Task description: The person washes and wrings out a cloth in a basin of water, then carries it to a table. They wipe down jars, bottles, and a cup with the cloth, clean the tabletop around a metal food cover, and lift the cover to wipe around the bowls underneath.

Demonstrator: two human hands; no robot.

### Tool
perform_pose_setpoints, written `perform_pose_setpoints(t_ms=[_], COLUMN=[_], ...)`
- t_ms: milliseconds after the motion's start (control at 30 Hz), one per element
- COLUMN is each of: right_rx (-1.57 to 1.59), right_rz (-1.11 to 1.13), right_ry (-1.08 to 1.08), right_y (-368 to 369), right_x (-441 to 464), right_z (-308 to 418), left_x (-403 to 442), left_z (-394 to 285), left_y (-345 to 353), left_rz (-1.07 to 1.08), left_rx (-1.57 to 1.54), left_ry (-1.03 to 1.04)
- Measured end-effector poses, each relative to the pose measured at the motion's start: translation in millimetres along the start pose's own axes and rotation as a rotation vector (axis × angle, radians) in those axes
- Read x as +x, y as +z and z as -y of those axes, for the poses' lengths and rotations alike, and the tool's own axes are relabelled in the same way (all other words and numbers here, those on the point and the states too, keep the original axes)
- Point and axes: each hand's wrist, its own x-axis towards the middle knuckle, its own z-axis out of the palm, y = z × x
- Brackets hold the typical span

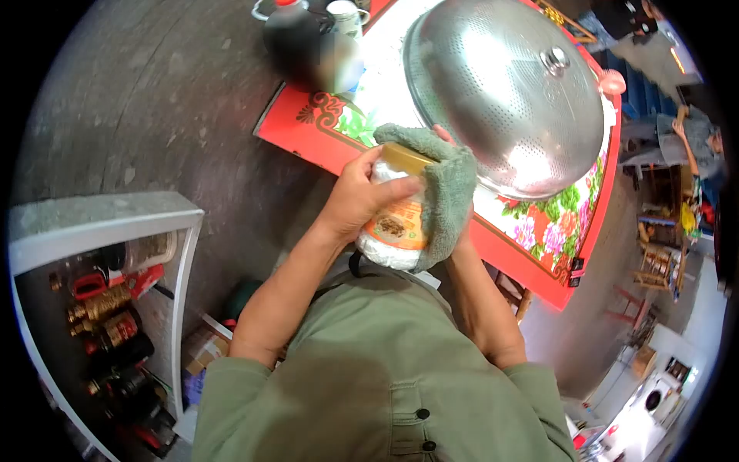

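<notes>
In front of my waist, my left hand (356, 194) is closed around a clear jar (394, 229) with a gold lid, white contents and an orange label. The jar is tilted, and my thumb lies across its upper side below the lid. A fluffy grey-green cloth (451, 196) is draped against the jar's right side and partly behind the lid. My right hand (465, 236) holds the cloth to the jar; most of its fingers are hidden behind the fabric, with a fingertip showing above.
A red table (531, 279) with a floral top is just ahead, bearing a large perforated metal dome cover (500, 92). A patterned mug (346, 19) and a blurred dark object stand at its left. A shelf (104, 212) with bottles is at lower left. Another person (697, 142) is far right.
</notes>
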Motion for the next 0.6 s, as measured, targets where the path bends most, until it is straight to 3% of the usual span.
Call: perform_pose_setpoints(t_ms=[33, 100, 167, 300, 333, 367, 533, 600], right_rx=[-0.057, -0.596, -1.403, -1.276, -1.278, -1.284, -0.148, 0.064], right_rz=[-0.094, -0.11, 0.171, -0.02, -0.057, -0.069, -0.172, -0.186], right_ry=[0.012, -0.203, -0.745, -0.702, -0.569, -0.568, -0.049, 0.063], right_y=[3.9, -16.6, -28.3, -25.2, -32.1, -37.7, -58.7, -68.9], right_x=[-5.5, -15.6, -24.2, -28.0, -30.2, -31.7, -5.5, 7.1], right_z=[2.9, -2.2, -3.6, -19.4, -23.5, -26.3, -32.5, -16.4], left_x=[1.5, 5.1, 14.5, 28.2, 33.3, 38.4, 37.1, 28.3], left_z=[4.1, 3.5, 3.5, 10.2, 15.7, 23.3, 38.3, 28.1], left_y=[-0.7, -6.7, -4.9, -15.4, -17.3, -15.3, 11.9, 9.7], left_rz=[-0.016, -0.024, -0.035, -0.111, -0.12, -0.118, -0.07, 0.032], left_rx=[-0.022, -0.024, -0.027, -0.107, -0.132, -0.167, 0.006, 0.155], left_ry=[0.007, -0.015, -0.016, 0.165, 0.267, 0.361, 0.516, 0.492])
